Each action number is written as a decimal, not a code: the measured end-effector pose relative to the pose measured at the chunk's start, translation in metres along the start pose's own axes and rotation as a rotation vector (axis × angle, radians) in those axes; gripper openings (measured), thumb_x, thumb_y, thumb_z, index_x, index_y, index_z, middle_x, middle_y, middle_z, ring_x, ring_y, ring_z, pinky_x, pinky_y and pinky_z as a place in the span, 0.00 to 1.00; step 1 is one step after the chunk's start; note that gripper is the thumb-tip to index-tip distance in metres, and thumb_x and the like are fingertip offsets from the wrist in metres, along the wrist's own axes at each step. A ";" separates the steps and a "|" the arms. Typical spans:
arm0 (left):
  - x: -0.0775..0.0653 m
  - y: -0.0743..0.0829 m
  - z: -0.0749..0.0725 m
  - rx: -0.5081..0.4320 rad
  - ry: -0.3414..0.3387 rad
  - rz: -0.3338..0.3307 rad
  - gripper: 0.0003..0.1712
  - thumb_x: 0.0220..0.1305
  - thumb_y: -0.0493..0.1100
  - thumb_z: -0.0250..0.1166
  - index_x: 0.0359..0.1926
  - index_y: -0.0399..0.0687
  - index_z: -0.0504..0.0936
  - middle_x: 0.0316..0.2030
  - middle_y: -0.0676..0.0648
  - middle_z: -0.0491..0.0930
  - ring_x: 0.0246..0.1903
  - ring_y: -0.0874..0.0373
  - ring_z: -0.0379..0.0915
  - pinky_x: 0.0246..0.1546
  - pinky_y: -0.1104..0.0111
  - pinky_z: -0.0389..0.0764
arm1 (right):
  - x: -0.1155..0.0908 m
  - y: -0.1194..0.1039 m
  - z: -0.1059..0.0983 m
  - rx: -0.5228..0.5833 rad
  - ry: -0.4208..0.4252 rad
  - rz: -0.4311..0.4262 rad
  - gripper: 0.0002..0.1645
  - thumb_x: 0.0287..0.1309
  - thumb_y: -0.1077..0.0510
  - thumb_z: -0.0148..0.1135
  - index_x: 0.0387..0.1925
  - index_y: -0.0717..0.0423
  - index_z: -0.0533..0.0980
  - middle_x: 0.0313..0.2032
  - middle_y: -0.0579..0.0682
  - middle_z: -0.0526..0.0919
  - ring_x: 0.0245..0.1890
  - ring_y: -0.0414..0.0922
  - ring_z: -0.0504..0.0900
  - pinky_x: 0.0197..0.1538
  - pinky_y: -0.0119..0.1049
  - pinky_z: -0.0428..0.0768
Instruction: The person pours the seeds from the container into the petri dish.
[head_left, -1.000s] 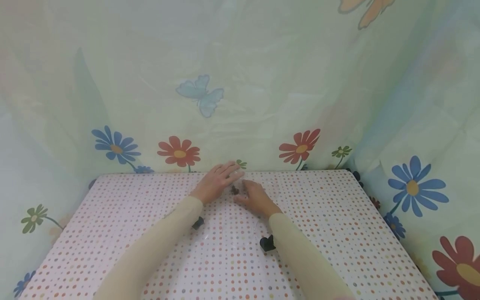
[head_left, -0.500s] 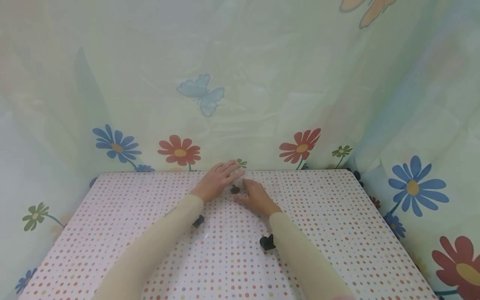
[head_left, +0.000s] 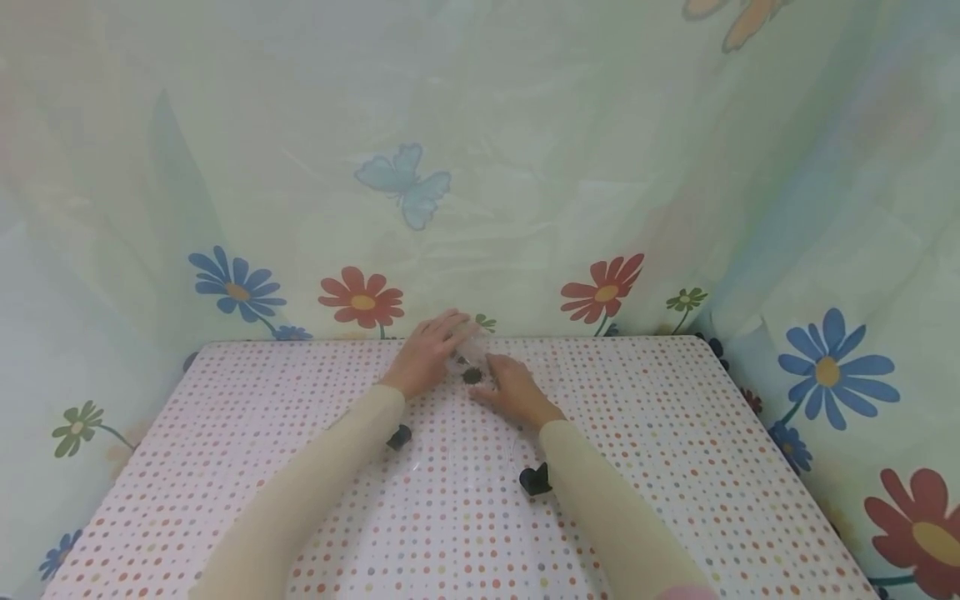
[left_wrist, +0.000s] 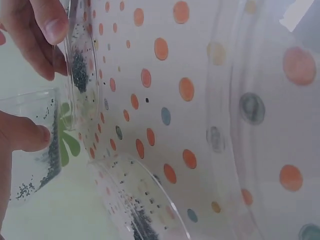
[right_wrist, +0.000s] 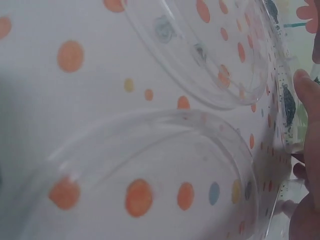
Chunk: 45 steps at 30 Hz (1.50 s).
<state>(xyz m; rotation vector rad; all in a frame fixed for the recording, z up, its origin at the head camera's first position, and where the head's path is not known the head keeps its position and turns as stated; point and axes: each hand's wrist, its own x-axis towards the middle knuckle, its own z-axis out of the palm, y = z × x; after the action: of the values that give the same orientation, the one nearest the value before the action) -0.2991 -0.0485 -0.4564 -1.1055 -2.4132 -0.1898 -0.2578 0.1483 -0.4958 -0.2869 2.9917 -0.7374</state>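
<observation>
In the head view my left hand [head_left: 427, 354] grips a tilted clear plastic cup [head_left: 469, 344]. Black granules lie along its lower side in the left wrist view, with my left thumb [left_wrist: 32, 136] against the wall. Right of it, my right hand [head_left: 517, 392] holds the edge of a shallow clear dish [left_wrist: 94, 102]. A dark pile of granules [left_wrist: 80, 70] lies in this dish, below the cup. Thumb and fingertips of that hand show at the dish in the right wrist view. Another clear dish [left_wrist: 172, 202] with a black heap [left_wrist: 142, 225] stands to its left.
More clear dishes stand nearer on the dotted table [head_left: 465, 542], such as one dish [right_wrist: 220, 102] and another dish [right_wrist: 175, 114]. A stray black granule [left_wrist: 147, 100] lies on the cover. Behind the table hangs a flowered curtain [head_left: 510, 208]. Small dark objects [head_left: 536, 480] show by the sleeves.
The left fingers have shifted slightly up and left, and more of the tilted cup shows. The dark patch in the dish has become fuller and rounder. My right hand stays at the dish.
</observation>
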 end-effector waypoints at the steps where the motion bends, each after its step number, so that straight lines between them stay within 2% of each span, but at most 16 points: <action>1: 0.000 0.000 0.001 -0.021 -0.007 -0.012 0.49 0.45 0.29 0.65 0.68 0.57 0.57 0.66 0.48 0.60 0.69 0.53 0.48 0.65 0.56 0.60 | 0.000 0.000 0.000 -0.011 -0.004 0.004 0.50 0.50 0.32 0.56 0.68 0.52 0.54 0.66 0.51 0.62 0.68 0.51 0.58 0.69 0.49 0.57; 7: -0.004 -0.001 0.003 -0.115 -0.009 -0.081 0.51 0.42 0.27 0.65 0.68 0.57 0.57 0.66 0.49 0.59 0.69 0.54 0.47 0.66 0.55 0.58 | -0.003 -0.001 0.001 -0.080 -0.015 -0.009 0.50 0.51 0.32 0.56 0.67 0.55 0.55 0.66 0.54 0.61 0.68 0.52 0.57 0.69 0.49 0.56; 13: -0.003 -0.002 0.003 -0.163 0.029 -0.089 0.51 0.41 0.26 0.66 0.67 0.57 0.59 0.65 0.49 0.61 0.68 0.52 0.50 0.65 0.54 0.60 | -0.004 -0.003 -0.003 -0.162 0.006 -0.033 0.49 0.52 0.31 0.54 0.67 0.54 0.56 0.66 0.54 0.62 0.68 0.51 0.57 0.70 0.51 0.54; 25: -0.001 -0.007 0.004 -0.146 0.033 -0.107 0.54 0.40 0.28 0.68 0.68 0.60 0.55 0.66 0.50 0.59 0.69 0.54 0.47 0.65 0.55 0.61 | -0.005 -0.001 -0.015 -0.239 0.035 -0.083 0.48 0.52 0.31 0.53 0.67 0.54 0.57 0.65 0.55 0.62 0.67 0.51 0.58 0.68 0.53 0.57; 31: 0.001 -0.006 0.005 -0.137 0.035 -0.107 0.54 0.41 0.29 0.69 0.68 0.61 0.54 0.66 0.51 0.58 0.69 0.55 0.47 0.65 0.56 0.60 | -0.006 0.001 -0.022 -0.261 0.076 -0.115 0.48 0.51 0.32 0.56 0.65 0.57 0.59 0.64 0.56 0.64 0.65 0.52 0.61 0.66 0.53 0.61; 37: 0.003 -0.005 0.008 -0.134 0.039 -0.106 0.53 0.43 0.31 0.68 0.68 0.61 0.54 0.67 0.51 0.58 0.69 0.56 0.47 0.66 0.57 0.60 | -0.008 0.006 -0.026 -0.285 0.078 -0.115 0.48 0.52 0.31 0.54 0.66 0.56 0.58 0.65 0.57 0.63 0.66 0.53 0.60 0.67 0.53 0.59; 45: 0.006 -0.003 0.013 -0.137 0.087 -0.077 0.53 0.41 0.30 0.69 0.68 0.59 0.55 0.65 0.49 0.60 0.68 0.55 0.49 0.63 0.57 0.64 | -0.011 0.013 -0.028 -0.242 0.098 -0.086 0.48 0.51 0.32 0.56 0.66 0.55 0.58 0.65 0.57 0.63 0.66 0.53 0.59 0.67 0.54 0.58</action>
<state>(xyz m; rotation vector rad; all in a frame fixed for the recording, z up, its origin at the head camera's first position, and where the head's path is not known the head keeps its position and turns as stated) -0.3093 -0.0428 -0.4648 -1.0403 -2.3957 -0.4255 -0.2513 0.1740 -0.4773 -0.4034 3.1813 -0.4042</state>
